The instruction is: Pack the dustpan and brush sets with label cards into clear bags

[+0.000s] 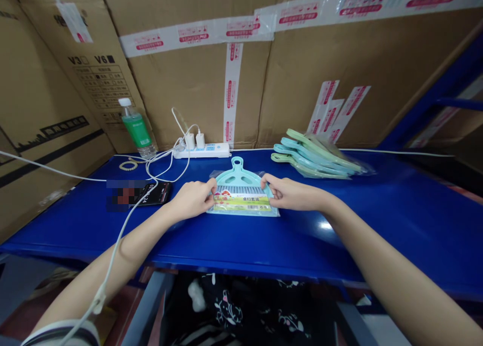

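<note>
The left hand (192,199) and right hand (296,194) are both closed on opposite side edges of a bagged teal plastic dustpan (237,185), fingers pinching the clear plastic. The dustpan lies flat at the middle of the blue metal counter (377,220), its handle pointing to 12 o'clock. Its yellow-green label (242,202) appears to read "桌扫套装" in Chinese. At 2 o'clock from it sits a stack of bagged green and teal dustpans (315,157). A white power strip (202,151) with two white chargers (194,141) lies at 11 o'clock, a water bottle (138,127) with a green label stands at 10 o'clock, and a black packet (160,192) lies at 9 o'clock, partly blurred out. Behind, a cardboard carton (101,79) is printed "V3" and "V6", with the V6 box filled in, and white tape (196,34) with red print runs across the cartons.
</note>
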### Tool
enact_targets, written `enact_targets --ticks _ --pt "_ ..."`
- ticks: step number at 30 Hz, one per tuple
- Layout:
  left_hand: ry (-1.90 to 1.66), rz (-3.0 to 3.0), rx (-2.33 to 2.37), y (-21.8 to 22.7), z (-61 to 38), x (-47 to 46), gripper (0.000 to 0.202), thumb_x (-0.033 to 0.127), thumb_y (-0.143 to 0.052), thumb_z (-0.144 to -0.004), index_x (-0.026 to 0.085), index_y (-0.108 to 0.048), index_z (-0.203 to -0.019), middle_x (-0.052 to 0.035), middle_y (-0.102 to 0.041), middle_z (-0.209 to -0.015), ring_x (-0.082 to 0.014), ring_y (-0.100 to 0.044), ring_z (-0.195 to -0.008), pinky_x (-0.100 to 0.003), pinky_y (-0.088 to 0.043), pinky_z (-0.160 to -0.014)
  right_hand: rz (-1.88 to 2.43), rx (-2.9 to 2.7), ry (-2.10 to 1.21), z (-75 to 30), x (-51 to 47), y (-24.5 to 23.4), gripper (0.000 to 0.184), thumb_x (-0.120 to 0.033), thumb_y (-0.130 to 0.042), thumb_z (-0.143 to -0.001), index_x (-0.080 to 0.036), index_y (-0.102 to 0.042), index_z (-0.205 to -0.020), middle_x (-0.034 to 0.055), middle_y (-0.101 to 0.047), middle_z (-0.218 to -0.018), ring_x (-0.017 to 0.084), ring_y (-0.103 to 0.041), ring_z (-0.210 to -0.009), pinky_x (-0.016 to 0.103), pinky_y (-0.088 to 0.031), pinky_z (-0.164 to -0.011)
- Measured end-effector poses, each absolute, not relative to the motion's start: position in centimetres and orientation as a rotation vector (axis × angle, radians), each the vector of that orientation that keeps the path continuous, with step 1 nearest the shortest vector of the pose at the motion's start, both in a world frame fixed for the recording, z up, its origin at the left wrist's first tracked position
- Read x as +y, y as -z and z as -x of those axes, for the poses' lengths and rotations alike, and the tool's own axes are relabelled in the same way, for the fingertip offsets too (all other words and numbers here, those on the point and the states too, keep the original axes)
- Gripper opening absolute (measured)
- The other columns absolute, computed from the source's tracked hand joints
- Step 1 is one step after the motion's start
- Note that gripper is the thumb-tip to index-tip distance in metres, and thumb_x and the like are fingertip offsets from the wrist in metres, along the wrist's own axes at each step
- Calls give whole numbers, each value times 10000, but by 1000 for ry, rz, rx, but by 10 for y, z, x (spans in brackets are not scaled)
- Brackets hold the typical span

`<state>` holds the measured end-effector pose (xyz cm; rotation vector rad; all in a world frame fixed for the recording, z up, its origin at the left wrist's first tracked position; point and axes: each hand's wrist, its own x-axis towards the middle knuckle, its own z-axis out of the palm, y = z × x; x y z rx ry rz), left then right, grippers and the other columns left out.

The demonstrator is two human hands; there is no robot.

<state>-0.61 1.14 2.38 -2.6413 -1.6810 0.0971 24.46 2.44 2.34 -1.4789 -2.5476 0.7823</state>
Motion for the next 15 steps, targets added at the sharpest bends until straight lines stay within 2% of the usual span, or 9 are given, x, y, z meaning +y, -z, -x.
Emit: enact_targets --ticks 15 --pt "-89 2632 -1649 -20 7 12 133 164 -457 -807 197 -495 -930 23 -630 -632 -206 -642 -659 -267 -371 -557 1473 -2534 -815 -244 24 -22 285 -188 -486 -673 -244 -320 -898 -60 -453 -611 167 -469 -569 285 -354 -570"
